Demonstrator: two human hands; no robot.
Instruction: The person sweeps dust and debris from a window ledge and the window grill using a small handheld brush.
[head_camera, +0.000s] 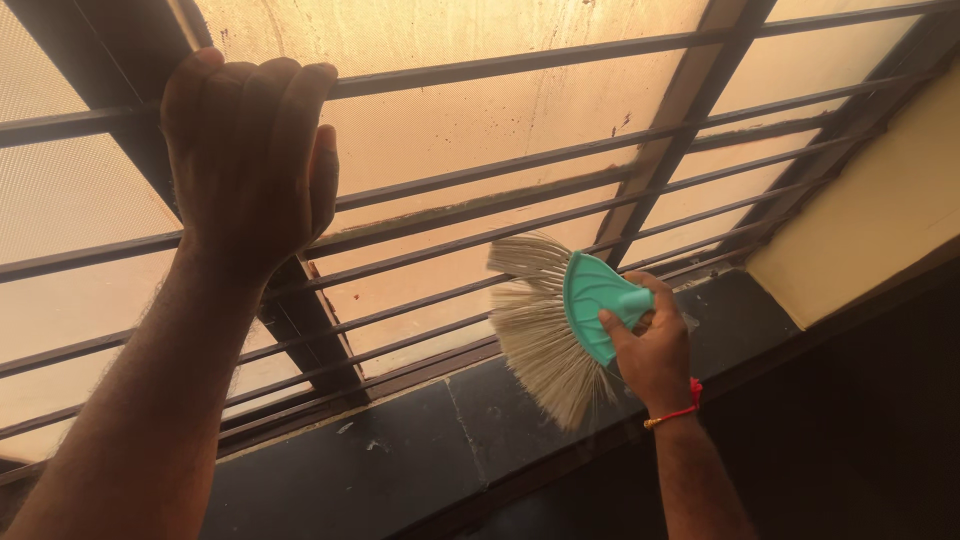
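Observation:
My left hand (248, 150) grips an upper horizontal bar of the dark metal window grille (480, 205), fingers curled over it. My right hand (650, 345), with a red thread at the wrist, holds a hand brush (560, 320) by its teal plastic head. The pale fanned bristles point left and down, pressed against the lower grille bars just above the sill. Behind the bars is a stained frosted window pane (450, 120) with an orange glow.
A dark stone window sill (400, 460) runs below the grille, with small pale specks on it. A cream wall (880, 210) stands at the right. A dark vertical frame post (310, 320) sits below my left hand.

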